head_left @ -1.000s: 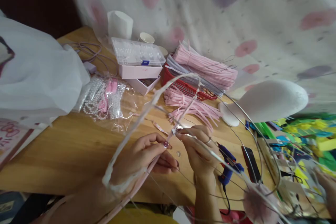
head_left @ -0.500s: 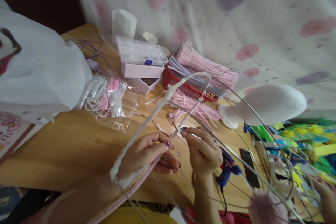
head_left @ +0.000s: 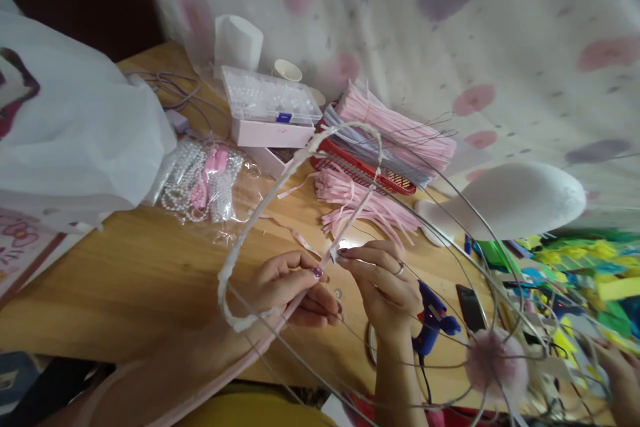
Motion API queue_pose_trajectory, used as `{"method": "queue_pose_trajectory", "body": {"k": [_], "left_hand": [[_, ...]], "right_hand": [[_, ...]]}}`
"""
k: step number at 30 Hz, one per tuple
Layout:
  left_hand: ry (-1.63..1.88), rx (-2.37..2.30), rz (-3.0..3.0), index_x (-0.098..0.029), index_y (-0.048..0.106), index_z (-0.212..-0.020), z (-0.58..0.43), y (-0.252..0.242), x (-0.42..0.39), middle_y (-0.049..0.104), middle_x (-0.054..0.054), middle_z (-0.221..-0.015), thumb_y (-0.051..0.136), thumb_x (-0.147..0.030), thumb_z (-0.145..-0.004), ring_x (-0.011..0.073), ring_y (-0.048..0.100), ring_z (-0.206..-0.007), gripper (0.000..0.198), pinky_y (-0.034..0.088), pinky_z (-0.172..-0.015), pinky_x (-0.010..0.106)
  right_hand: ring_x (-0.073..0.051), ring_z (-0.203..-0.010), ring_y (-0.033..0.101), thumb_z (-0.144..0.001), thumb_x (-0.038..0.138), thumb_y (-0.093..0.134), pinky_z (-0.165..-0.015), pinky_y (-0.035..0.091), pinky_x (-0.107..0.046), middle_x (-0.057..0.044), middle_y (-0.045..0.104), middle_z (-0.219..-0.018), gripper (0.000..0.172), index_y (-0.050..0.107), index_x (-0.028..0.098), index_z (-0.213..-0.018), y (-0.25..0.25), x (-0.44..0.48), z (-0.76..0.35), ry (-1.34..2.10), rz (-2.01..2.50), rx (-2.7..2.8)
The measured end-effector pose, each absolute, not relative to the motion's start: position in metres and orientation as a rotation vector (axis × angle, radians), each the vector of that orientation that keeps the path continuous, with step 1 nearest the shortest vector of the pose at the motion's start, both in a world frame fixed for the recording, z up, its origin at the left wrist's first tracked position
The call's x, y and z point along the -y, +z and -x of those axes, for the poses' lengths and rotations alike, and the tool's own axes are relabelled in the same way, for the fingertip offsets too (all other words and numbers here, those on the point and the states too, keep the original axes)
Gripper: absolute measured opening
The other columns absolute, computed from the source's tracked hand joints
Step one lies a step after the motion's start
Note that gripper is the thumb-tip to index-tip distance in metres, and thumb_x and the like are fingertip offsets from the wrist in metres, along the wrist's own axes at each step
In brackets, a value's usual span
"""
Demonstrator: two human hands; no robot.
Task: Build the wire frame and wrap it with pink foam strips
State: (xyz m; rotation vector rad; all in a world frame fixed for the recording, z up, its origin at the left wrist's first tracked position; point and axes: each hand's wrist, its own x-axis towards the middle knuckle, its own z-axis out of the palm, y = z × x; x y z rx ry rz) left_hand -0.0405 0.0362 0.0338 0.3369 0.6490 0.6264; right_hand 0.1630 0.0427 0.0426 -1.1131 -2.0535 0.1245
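Note:
A wire frame with a loop wrapped in white strip spans the space in front of me. Its bare grey wires run to a fuzzy pink pom-pom at lower right. My left hand is closed, pinching a long pink ribbon against a thin stem of the frame; the ribbon trails down past my forearm. Just right of it, my right hand pinches a small whitish piece of the ribbon at that stem between thumb and forefinger. Its other fingers are curled.
Behind the hands lie a bundle of pink strips and a red basket. A blue glue gun and a phone lie right. A white foam head form is beyond. Bagged beads lie left. Another person's hand shows at far right.
The wire frame has tilted, its loop turning and its top shifting left. The pom-pom has risen into fuller view. My right hand has moved slightly left and down; my left hand has barely moved.

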Motion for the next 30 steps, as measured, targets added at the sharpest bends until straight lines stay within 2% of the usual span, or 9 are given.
{"method": "queue_pose_trajectory", "body": {"k": [4, 11, 17, 26, 30], "left_hand": [[0.604, -0.643, -0.313, -0.018, 0.058, -0.083, 0.042, 0.032, -0.040, 0.074, 0.002, -0.063, 0.075, -0.032, -0.080, 0.0183, 0.076, -0.068, 0.022, 0.058, -0.065, 0.024], [0.581, -0.650, -0.275, -0.017, 0.057, -0.081, 0.045, 0.044, -0.041, 0.075, 0.001, -0.062, 0.070, -0.024, -0.086, 0.0132, 0.075, -0.061, 0.015, 0.053, -0.056, 0.016], [0.589, -0.635, -0.266, -0.018, 0.057, -0.080, 0.044, 0.045, -0.041, 0.074, 0.000, -0.060, 0.068, -0.023, -0.086, 0.0127, 0.074, -0.060, 0.014, 0.053, -0.054, 0.015], [0.723, -0.644, -0.214, -0.019, 0.059, -0.081, 0.033, 0.028, -0.030, 0.072, -0.001, -0.056, 0.072, -0.024, -0.078, 0.0126, 0.073, -0.056, 0.014, 0.053, -0.054, 0.015], [0.627, -0.627, -0.239, -0.018, 0.059, -0.079, 0.038, 0.029, -0.034, 0.073, 0.000, -0.057, 0.075, -0.028, -0.078, 0.0154, 0.074, -0.058, 0.019, 0.051, -0.049, 0.015]], "right_hand": [[-0.028, -0.081, 0.069, -0.091, 0.020, 0.063, -0.069, 0.057, -0.047, -0.004, 0.077, -0.087, 0.024, 0.077, 0.038, -0.098, 0.037, -0.043, -0.165, 0.147, 1.119, 2.037], [-0.028, -0.076, 0.070, -0.090, 0.020, 0.066, -0.067, 0.057, -0.047, -0.004, 0.076, -0.081, 0.021, 0.076, 0.039, -0.093, 0.025, -0.046, -0.167, 0.178, 1.090, 1.967], [-0.027, -0.073, 0.069, -0.088, 0.020, 0.067, -0.066, 0.058, -0.046, -0.004, 0.073, -0.076, 0.018, 0.075, 0.035, -0.090, 0.021, -0.045, -0.165, 0.196, 1.084, 1.906], [-0.028, -0.070, 0.070, -0.086, 0.019, 0.069, -0.061, 0.059, -0.044, -0.005, 0.074, -0.073, 0.015, 0.074, 0.032, -0.084, 0.016, -0.043, -0.163, 0.253, 1.095, 1.851], [-0.028, -0.068, 0.070, -0.087, 0.021, 0.069, -0.060, 0.059, -0.044, -0.005, 0.074, -0.072, 0.014, 0.073, 0.034, -0.082, 0.013, -0.044, -0.164, 0.270, 1.106, 1.828]]}}
